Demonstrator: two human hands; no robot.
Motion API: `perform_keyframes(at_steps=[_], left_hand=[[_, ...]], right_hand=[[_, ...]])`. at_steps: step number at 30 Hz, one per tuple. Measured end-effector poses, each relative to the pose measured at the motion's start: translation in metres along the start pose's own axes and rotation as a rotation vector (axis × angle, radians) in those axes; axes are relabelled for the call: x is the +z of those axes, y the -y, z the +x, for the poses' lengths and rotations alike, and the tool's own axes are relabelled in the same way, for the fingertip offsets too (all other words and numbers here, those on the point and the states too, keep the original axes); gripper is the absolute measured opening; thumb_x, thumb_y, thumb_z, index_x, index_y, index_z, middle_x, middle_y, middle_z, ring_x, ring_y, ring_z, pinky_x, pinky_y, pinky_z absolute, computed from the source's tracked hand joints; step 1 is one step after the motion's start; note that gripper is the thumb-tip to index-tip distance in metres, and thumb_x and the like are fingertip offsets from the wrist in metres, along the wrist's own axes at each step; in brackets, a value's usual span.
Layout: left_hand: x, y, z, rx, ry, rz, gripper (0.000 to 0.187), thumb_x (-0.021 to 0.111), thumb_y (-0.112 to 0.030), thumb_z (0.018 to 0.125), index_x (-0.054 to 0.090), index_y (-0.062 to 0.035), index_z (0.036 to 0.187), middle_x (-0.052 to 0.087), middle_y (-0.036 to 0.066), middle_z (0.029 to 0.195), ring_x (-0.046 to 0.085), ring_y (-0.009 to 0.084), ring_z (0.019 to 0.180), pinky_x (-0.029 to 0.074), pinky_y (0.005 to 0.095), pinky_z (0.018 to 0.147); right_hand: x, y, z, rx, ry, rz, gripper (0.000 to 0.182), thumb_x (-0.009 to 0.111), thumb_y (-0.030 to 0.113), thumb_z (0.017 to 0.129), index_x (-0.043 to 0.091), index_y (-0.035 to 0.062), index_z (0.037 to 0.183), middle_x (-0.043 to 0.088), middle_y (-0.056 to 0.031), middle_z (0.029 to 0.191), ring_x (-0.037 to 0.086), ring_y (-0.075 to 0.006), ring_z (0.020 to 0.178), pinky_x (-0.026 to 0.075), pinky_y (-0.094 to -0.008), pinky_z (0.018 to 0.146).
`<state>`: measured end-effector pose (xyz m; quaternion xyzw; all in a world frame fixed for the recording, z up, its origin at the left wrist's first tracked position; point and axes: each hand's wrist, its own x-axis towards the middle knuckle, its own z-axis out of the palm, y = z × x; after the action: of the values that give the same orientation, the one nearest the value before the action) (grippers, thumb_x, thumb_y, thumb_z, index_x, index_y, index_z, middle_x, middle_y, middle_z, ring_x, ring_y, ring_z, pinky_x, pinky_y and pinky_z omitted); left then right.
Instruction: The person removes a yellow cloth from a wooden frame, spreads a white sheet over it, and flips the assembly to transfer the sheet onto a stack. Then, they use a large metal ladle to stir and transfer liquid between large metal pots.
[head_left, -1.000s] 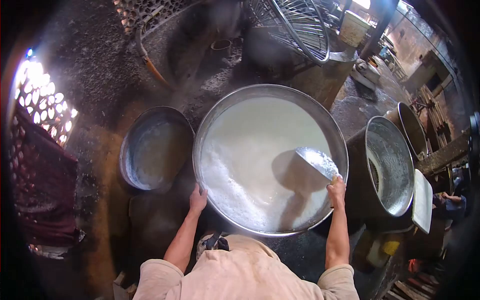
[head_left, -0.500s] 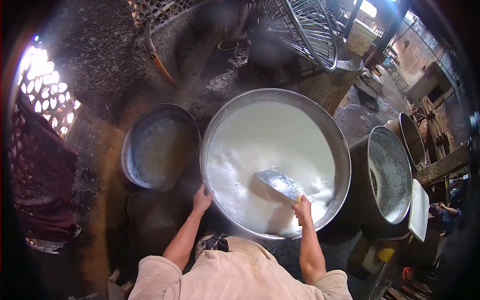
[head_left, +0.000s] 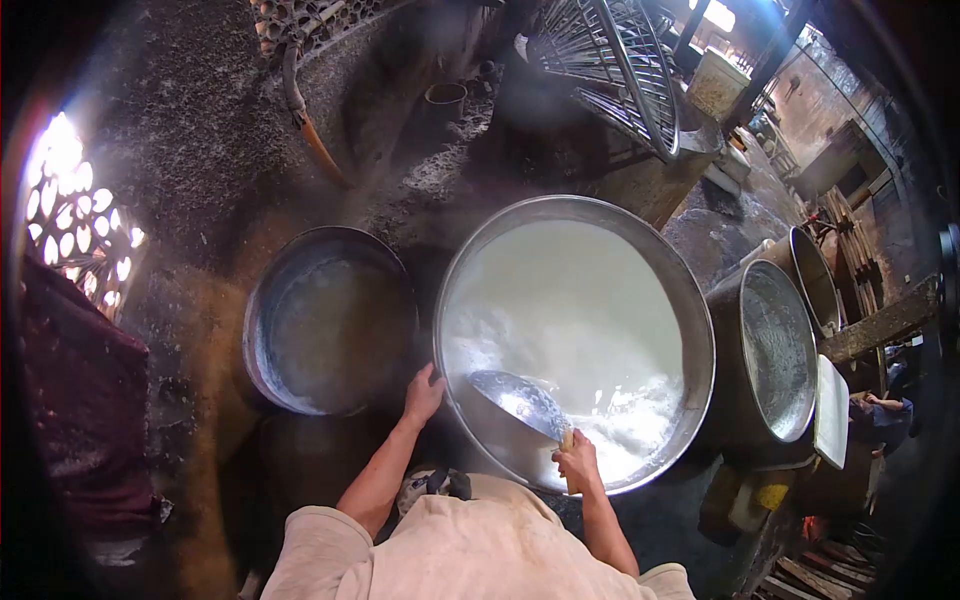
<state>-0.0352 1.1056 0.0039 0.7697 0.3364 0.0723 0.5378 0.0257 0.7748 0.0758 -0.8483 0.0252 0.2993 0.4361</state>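
A large round metal pot (head_left: 703, 330) holds milky white liquid (head_left: 575, 290), with bright foam along its near side. My right hand (head_left: 577, 463) is closed around the short light-coloured handle of a broad metal scoop (head_left: 522, 402). The scoop's wide blade lies tilted at the liquid's surface, in the near left part of the pot. At the pot's left rim is my left hand (head_left: 424, 395), its fingers curled against the edge.
A second, smaller pot (head_left: 262, 345) with murky contents stands to the left. On the right are a tilted metal tub (head_left: 778, 350), another tub (head_left: 815, 280) and a white board (head_left: 831, 412). A large barred wheel (head_left: 640, 90) stands beyond. Another person's hand (head_left: 885, 401) shows at far right.
My right hand has drawn the scoop leftward and nearer to me through the liquid. The view has shifted, so the large pot appears farther right. My left hand stays at its rim.
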Motion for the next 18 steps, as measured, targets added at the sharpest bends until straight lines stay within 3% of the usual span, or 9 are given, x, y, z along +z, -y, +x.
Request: perform_keyframes(at_steps=[5,6,9,10,11,12,13,18], left_hand=[[-0.002,0.002,0.003,0.063,0.08,0.058,0.053,0.059,-0.022,0.079,0.047,0.0029,0.124,0.054,0.025,0.115,0.052,0.0365,0.109,0.043,0.0386,0.091],[-0.001,0.015,0.005,0.13,0.129,0.056,0.049,0.059,-0.02,0.08,0.047,0.0022,0.122,0.058,0.024,0.106,0.055,0.0376,0.101,0.045,0.0406,0.084],[-0.005,-0.001,0.001,0.061,0.172,-0.01,0.049,0.058,-0.016,0.083,0.044,0.0,0.127,0.059,0.021,0.109,0.057,0.0307,0.104,0.044,0.0343,0.087],[-0.01,-0.011,-0.001,0.033,0.205,0.062,0.051,0.058,-0.017,0.083,0.042,0.0015,0.128,0.058,0.022,0.113,0.057,0.0308,0.106,0.043,0.0345,0.089],[-0.009,-0.01,-0.002,0.029,0.207,0.062,0.051,0.058,-0.017,0.083,0.042,0.0015,0.128,0.058,0.022,0.113,0.057,0.0308,0.106,0.043,0.0345,0.089],[-0.006,-0.007,-0.002,0.07,0.151,0.065,0.046,0.056,-0.019,0.083,0.045,-0.0015,0.124,0.059,0.022,0.105,0.057,0.0349,0.099,0.044,0.0391,0.083],[-0.004,-0.006,-0.003,0.112,0.094,0.067,0.041,0.055,-0.022,0.083,0.048,-0.0045,0.119,0.06,0.022,0.097,0.058,0.039,0.092,0.045,0.0437,0.078],[-0.005,-0.01,-0.005,0.111,0.096,0.072,0.05,0.054,-0.024,0.083,0.044,0.0011,0.124,0.059,0.025,0.101,0.057,0.0392,0.097,0.044,0.0441,0.082]], right_hand=[[-0.023,0.058,-0.019,-0.009,0.078,0.185,0.04,0.063,-0.004,0.064,0.05,-0.005,0.102,0.057,-0.01,0.064,0.057,-0.016,0.047,0.048,-0.0304,0.04],[-0.03,0.077,-0.018,-0.029,0.044,0.104,0.04,0.064,-0.005,0.064,0.05,-0.0048,0.103,0.057,-0.0096,0.065,0.056,-0.0157,0.047,0.048,-0.0301,0.04],[-0.041,0.144,-0.005,-0.068,-0.015,-0.052,0.045,0.07,-0.002,0.064,0.051,-0.0011,0.106,0.058,-0.0069,0.066,0.054,-0.0135,0.047,0.046,-0.0287,0.039],[-0.039,0.156,0.011,-0.123,-0.085,-0.181,0.041,0.071,0.004,0.065,0.052,-0.0002,0.101,0.059,-0.0096,0.066,0.055,-0.0144,0.046,0.045,-0.0293,0.038],[-0.034,0.168,0.03,-0.141,-0.124,-0.283,0.038,0.07,0.009,0.065,0.052,-0.0001,0.097,0.061,-0.0175,0.071,0.061,-0.0266,0.054,0.049,-0.0374,0.047],[-0.028,0.16,0.061,-0.359,-0.23,-0.4,0.036,0.064,0.012,0.065,0.052,0.0003,0.097,0.061,-0.0235,0.079,0.06,-0.0393,0.072,0.05,-0.0456,0.063],[-0.021,0.172,0.077,-0.47,-0.299,-0.482,0.037,0.059,0.009,0.065,0.052,0.0,0.1,0.061,-0.0245,0.083,0.056,-0.0447,0.081,0.046,-0.0489,0.073],[0.004,0.18,0.13,-0.321,-0.251,-0.622,0.038,0.056,0.007,0.066,0.053,0.0011,0.103,0.061,-0.0243,0.09,0.058,-0.0428,0.085,0.048,-0.048,0.076]])
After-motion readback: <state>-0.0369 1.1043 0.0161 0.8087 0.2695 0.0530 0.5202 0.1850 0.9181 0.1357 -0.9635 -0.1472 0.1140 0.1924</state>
